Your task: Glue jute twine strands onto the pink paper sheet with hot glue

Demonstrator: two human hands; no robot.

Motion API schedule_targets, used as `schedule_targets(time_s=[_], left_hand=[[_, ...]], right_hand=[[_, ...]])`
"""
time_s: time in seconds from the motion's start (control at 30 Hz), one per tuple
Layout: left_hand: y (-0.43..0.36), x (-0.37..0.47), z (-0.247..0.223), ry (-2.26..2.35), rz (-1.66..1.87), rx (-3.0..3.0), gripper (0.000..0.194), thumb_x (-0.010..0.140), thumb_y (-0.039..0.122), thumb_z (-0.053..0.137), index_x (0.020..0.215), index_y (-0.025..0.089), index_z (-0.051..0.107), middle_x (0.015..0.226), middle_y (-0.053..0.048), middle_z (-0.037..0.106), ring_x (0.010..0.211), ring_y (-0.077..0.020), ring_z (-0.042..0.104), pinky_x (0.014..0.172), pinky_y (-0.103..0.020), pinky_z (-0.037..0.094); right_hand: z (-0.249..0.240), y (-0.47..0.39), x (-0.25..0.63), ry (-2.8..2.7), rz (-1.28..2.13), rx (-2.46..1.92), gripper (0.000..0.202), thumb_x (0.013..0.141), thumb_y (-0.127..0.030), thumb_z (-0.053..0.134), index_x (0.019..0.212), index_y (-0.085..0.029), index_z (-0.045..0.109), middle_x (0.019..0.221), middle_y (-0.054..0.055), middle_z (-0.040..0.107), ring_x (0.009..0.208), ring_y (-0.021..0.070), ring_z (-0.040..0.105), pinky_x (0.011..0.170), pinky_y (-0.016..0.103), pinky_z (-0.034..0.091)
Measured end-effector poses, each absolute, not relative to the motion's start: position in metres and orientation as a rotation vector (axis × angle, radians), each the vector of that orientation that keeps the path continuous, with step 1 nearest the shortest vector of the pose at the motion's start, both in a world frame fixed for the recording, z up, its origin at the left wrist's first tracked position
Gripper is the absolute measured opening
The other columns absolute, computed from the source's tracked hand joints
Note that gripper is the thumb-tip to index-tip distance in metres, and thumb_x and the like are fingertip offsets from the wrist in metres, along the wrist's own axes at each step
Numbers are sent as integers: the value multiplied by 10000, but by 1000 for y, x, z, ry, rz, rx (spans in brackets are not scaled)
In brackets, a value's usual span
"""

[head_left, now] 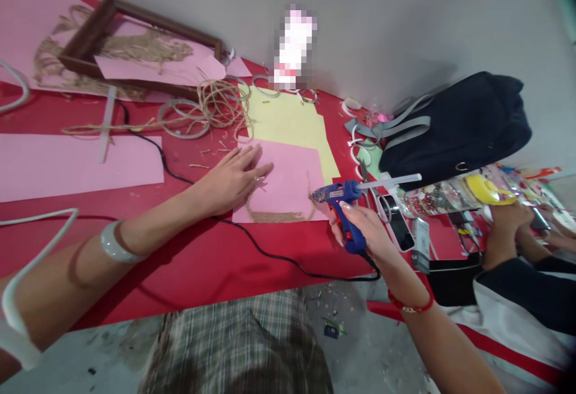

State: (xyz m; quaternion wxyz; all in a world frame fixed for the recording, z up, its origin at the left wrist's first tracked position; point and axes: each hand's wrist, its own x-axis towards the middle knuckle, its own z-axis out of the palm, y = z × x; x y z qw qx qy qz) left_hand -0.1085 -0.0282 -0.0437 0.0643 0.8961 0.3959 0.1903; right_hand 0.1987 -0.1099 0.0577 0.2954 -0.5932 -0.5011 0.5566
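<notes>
Flat on the left part of a pink sheet (pixel 288 163) lies my left hand (pixel 231 178), its fingers stretched out and slightly apart. My right hand (pixel 360 226) is wrapped round a blue hot glue gun (pixel 344 202), with a clear glue stick (pixel 396 182) poking out of its back end. The gun's nozzle points left at the sheet's right side, by a thin line of twine (pixel 311 202). Along the sheet's lower edge runs a strip of brown twine (pixel 279 217). A yellow sheet (pixel 283 118) lies partly under the pink one.
A tangle of twine (pixel 220 103) lies beyond my left hand, near a brown wooden frame (pixel 85 37). The gun's black cord (pixel 279 257) crosses the red table (pixel 180 274). On the right are a phone (pixel 396 223), a dark bag (pixel 459 127), a bottle (pixel 436 196) and another person's arm (pixel 501 232).
</notes>
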Motion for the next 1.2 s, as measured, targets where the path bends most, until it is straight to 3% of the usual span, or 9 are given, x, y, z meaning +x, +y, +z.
schedule_targets(time_s=[0.77, 1.2], left_hand=[[-30, -107, -42, 1229, 558, 2683, 520, 1105, 260, 382, 1569, 161, 596, 1681, -237, 442, 1573, -408, 417, 1304, -628, 302], [-32, -107, -38, 1226, 556, 2652, 528, 1077, 228, 416, 1564, 154, 607, 1663, -247, 464, 1570, -427, 413, 1295, -650, 303]], right_hand=[[60, -106, 195, -1274, 1522, -1602, 637, 709, -813, 830, 698, -199, 662, 492, 7, 583, 438, 115, 496, 426, 242, 396], [59, -109, 200, -1306, 1499, -1645, 645, 742, -826, 791, 664, -201, 649, 504, 8, 563, 440, 116, 490, 424, 251, 418]])
